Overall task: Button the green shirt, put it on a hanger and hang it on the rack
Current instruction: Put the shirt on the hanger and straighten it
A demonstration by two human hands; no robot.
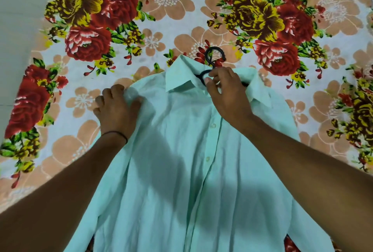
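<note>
The pale green shirt [181,161] lies front up on the flowered bed sheet, collar away from me, its placket buttoned down the middle. A black hanger [213,55] sits inside the collar; its hook sticks out beyond the neck opening and the rest is hidden under the cloth. My right hand [226,92] rests at the collar, fingers pinched on the hanger's neck just below the hook. My left hand [117,108] grips the shirt's left shoulder, fingers curled into the fabric.
The bed sheet [165,15] with red, yellow and peach flowers covers the whole surface around the shirt. A plain grey wall or floor strip [18,19] runs along the left edge. No rack is in view.
</note>
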